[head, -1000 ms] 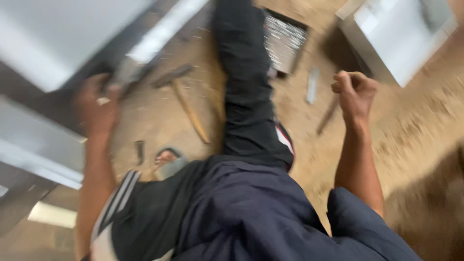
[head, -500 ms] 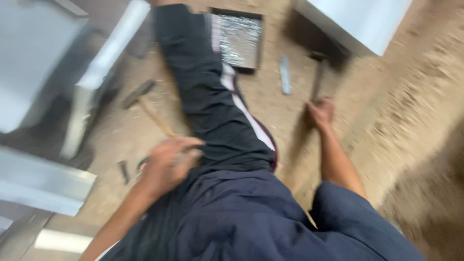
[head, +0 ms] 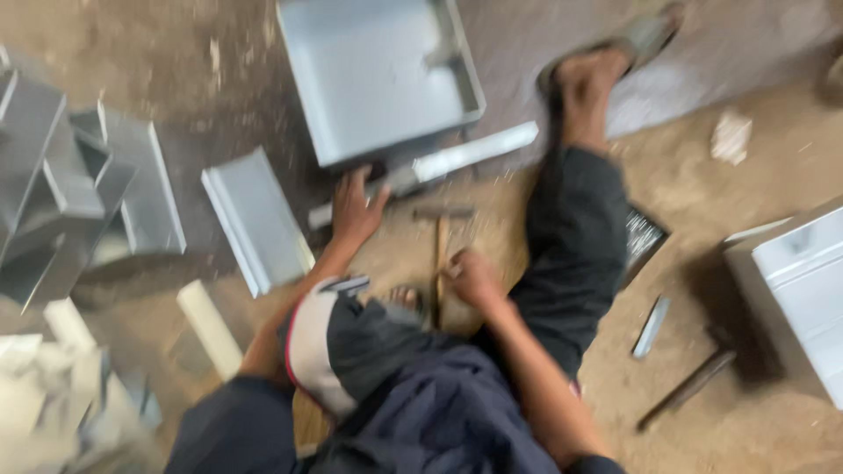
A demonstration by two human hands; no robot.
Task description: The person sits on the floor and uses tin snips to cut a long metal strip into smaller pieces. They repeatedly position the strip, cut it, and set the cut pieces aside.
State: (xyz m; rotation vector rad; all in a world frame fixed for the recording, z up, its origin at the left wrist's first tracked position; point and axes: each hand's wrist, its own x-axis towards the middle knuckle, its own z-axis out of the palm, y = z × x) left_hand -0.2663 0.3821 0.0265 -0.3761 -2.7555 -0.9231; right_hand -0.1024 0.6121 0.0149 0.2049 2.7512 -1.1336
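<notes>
I sit on a dirt floor with one leg in dark trousers (head: 571, 254) stretched forward. My left hand (head: 356, 211) reaches ahead with fingers spread and lies on the near end of a long grey metal strip (head: 474, 151). That strip rests against a shallow grey metal tray (head: 378, 79). My right hand (head: 474, 276) is closed around the lower wooden handle of a hammer (head: 439, 241). The hammer lies on the floor between my legs, its head pointing away. The whole view is blurred.
A folded metal sheet (head: 255, 219) and several open metal boxes (head: 79, 175) lie at the left, with a white tube (head: 211, 329) nearer me. At the right are a pale metal box (head: 799, 290), a dark tray (head: 645, 237), a short chisel (head: 652, 325) and a long dark tool (head: 689, 386).
The view has swung left. My left hand went from my thigh out to the metal strip. My right hand came off the floor at the right and closed on the hammer handle.
</notes>
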